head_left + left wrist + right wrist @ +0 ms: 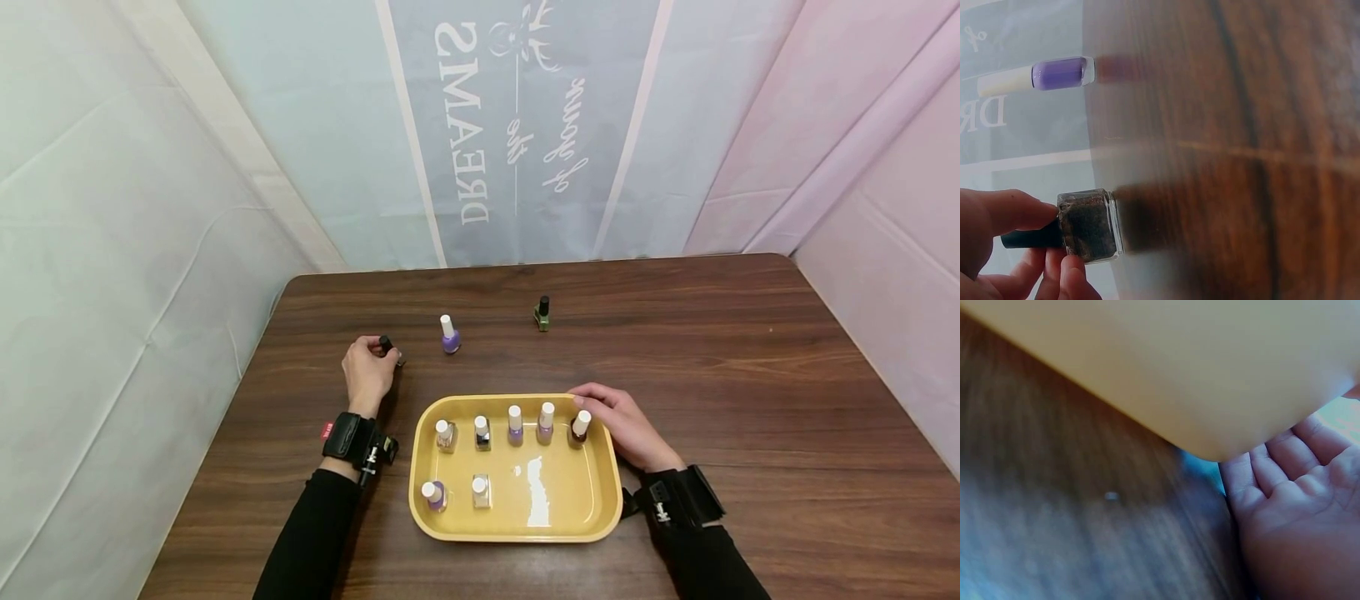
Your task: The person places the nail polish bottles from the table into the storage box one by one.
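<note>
My left hand (369, 367) pinches a square nail polish bottle (1088, 226) by its black cap, with thumb and fingers around it. The bottle holds dark, speckled polish, and its base is at the wooden table. To its right stands a purple nail polish bottle (450, 336) with a white cap. My right hand (618, 423) holds the far right corner of a yellow tray (517, 534), fingers along the outer wall and thumb at the rim. Inside the tray are several white-capped nail polish bottles, including a dark one (580, 428) close to the right hand.
A green nail polish bottle (542, 315) with a black cap stands farther back on the brown table (780, 392). In the tray, most bottles form a far row; a purple one (434, 495) and a clear-looking one (481, 492) are nearer. Printed curtains hang behind.
</note>
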The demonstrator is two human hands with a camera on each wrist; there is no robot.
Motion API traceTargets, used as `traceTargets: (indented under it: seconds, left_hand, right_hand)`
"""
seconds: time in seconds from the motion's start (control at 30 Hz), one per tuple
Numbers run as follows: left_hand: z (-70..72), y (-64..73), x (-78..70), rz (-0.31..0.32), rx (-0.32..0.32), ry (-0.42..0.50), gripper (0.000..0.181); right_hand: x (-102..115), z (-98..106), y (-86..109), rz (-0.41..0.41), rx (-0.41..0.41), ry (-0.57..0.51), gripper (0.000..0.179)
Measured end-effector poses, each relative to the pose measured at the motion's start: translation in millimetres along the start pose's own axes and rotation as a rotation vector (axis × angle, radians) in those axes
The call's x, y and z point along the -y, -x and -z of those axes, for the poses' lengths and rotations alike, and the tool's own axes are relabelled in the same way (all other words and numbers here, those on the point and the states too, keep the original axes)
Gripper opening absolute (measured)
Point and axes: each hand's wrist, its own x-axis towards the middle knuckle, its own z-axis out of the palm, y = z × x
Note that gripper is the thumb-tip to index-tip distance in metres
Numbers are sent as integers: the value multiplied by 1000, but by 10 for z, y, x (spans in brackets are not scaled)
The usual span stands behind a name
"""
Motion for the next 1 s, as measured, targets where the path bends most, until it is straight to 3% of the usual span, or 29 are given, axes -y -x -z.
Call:
traceTargets:
  seconds: [1.0]
  left_hand:
    - [49, 51, -16, -27, -23, -110, 31]
  right_hand:
    - [-8, 3, -5, -1, -7, -6, 43]
